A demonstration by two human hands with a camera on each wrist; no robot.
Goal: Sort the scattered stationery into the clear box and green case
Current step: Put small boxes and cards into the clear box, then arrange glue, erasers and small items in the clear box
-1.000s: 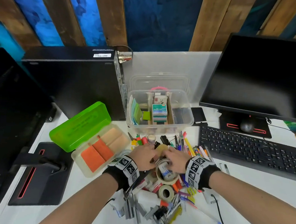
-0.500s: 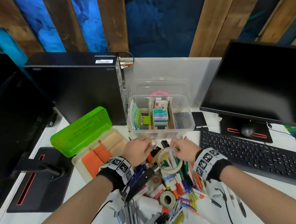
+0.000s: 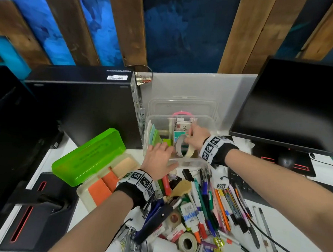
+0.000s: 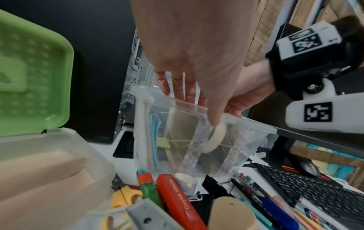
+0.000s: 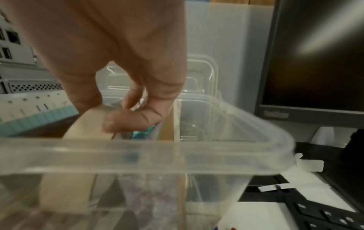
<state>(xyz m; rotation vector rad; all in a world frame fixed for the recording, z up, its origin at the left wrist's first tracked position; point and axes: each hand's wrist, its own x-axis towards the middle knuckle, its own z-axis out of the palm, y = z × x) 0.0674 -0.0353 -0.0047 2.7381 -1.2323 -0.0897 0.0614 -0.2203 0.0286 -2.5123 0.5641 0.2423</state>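
**Tape roll reaches the clear box**

Tape now sits over the box: right hand (image 3: pixel 195 136) pinches a wide cream masking-tape roll (image 3: pixel 185 146) at its rim, thumb and curled fingers on it, roll upright and lowered into the front middle section of the clear plastic divided storage box (image 3: pixel 208 126). Left hand (image 3: pixel 159 157) has fingers spread and straight, touching the box's near wall at about 7 o'clock of the roll, likely steadying it. Right wrist view is blurred, so whether the roll touches the box floor can't be told.

Versus half a second ago: roll was held above the scattered pile of pens and clips (image 3: pixel 205 206), short of the box; both hands have moved toward 12 o'clock, left hand off the pile. A second ago both hands were down in the pile.

Meaning: one item nearly sorted, release pending. Green-lidded plastic pencil case (image 3: pixel 89 156) lies open at 9 o'clock of the pile, most stationery still loose.
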